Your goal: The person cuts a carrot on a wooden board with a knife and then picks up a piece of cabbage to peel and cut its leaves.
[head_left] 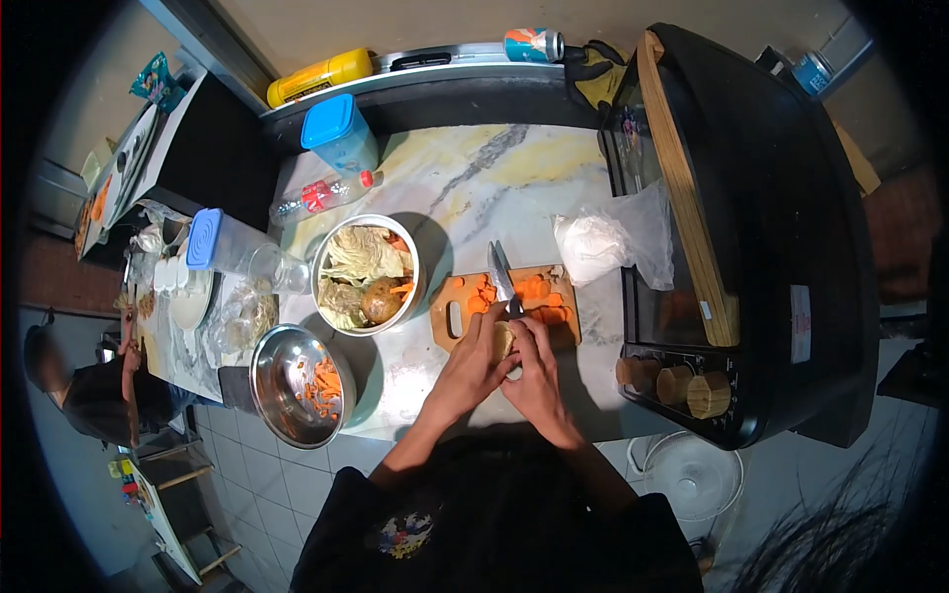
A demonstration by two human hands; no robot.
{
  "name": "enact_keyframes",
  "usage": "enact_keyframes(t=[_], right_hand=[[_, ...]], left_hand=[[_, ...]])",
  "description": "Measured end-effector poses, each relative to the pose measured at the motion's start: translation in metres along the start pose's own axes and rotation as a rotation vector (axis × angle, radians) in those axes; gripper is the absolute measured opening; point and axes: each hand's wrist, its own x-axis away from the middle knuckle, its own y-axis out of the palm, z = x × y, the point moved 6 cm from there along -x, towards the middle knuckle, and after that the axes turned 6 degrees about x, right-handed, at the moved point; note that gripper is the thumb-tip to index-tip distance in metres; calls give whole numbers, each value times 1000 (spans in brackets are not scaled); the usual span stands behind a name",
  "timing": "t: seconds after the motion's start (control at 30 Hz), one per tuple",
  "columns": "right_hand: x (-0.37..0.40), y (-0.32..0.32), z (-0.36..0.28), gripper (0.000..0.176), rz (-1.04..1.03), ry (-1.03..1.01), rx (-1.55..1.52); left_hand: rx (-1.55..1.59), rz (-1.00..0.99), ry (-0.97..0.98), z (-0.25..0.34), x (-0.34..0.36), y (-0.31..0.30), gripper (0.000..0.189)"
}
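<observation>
One pale rounded piece [504,341] in fingers [485,328]; wooden board [444,297], orange chunks [535,289].

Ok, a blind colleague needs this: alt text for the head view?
The left hand and right hand hold a pale item at a cutting board bearing chopped carrot and a knife. A white bowl of vegetables stands left.

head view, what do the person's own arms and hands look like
The left hand and right hand wear no gloves. The forearms are uncovered, leading back to loose black sleeves that end around the elbows. The black top has a multicoloured print on the wearer's left side.
</observation>
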Motion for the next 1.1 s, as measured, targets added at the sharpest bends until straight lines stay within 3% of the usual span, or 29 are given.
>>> enact_keyframes(t=[0.33,0.43,0.53,0.63,0.73,1.1], right_hand=[[0,1,5,72,-32,23,-8],[0,2,13,73,-75,24,-75],[-7,-4,6,75,-150,85,-164],[-11,-7,4,74,-214,83,-173],[-7,-7,8,78,-184,180,-187],[9,-4,11,67,-344,163,-108]], left_hand=[[91,20,85,-19,0,1,62],[295,-119,-26,-23,0,-5,67],[268,-226,131,-18,2,-14,76],[655,-338,-15,-28,2,-12,86],[520,-338,3,-23,-2,-16,84],[294,-271,68,-33,9,-16,85]])
